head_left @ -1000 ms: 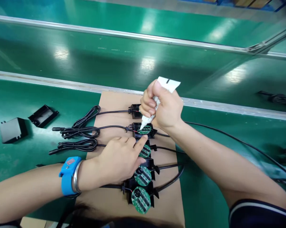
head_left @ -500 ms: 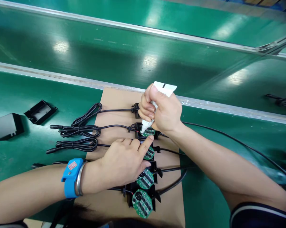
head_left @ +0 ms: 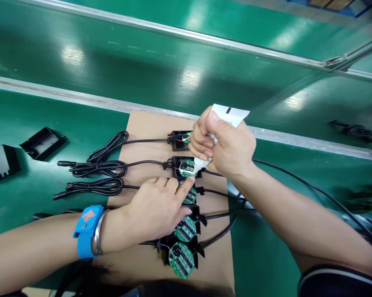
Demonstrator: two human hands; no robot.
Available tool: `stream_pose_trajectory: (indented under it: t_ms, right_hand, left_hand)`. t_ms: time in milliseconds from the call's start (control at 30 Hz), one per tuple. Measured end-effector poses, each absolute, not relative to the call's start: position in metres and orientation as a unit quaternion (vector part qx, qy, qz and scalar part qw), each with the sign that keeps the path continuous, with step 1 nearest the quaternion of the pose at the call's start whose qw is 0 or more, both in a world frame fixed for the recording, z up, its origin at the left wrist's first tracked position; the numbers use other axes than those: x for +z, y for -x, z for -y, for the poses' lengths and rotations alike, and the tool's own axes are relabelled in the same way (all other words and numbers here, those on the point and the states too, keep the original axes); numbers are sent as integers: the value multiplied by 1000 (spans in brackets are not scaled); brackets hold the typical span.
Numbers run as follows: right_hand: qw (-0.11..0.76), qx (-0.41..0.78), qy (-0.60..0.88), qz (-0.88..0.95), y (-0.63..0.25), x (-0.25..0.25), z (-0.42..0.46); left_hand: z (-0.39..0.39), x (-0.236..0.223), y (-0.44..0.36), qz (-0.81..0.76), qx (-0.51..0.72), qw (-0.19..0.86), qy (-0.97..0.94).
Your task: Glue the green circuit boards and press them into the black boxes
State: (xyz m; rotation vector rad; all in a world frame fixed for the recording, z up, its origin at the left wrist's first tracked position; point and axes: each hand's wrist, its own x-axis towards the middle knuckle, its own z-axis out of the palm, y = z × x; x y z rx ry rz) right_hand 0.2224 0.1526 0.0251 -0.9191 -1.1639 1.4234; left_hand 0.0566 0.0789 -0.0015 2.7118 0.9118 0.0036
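Note:
My right hand [head_left: 232, 142] is wrapped round a white squeeze tube [head_left: 232, 113], nozzle pointing down. Its tip meets the lower right part of a round green circuit board [head_left: 186, 167], where a line of white paste shows. That board sits in a black plastic housing [head_left: 175, 162]. My left hand [head_left: 156, 206] reaches in from the left, index finger stretched out to the near edge of this board, thumb apart. Beneath that finger lies another circuit board [head_left: 190, 196], partly covered. Nearer to me are two more, a tilted board [head_left: 186, 229] and the nearest board [head_left: 181, 260].
Brown cardboard [head_left: 148, 123] lies under the row of housings. Coiled black cables [head_left: 99, 169] run off to the left. Two loose black cases, one an open case [head_left: 43, 143] and one a box [head_left: 2, 163], stand at far left. A metal rail [head_left: 90, 101] crosses behind the cardboard.
My right hand has moved the tube's nozzle from the board's left side to its lower right. A white line now shows on the board. My left hand stays beside it.

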Motion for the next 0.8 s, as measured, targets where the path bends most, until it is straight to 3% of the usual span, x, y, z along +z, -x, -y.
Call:
stream_pose_trajectory:
  t_ms: [800]
  right_hand:
    - [572,552,375,477,-222,15,-160]
  left_hand:
    - [-80,1,-56,-316,-16,139,-938]
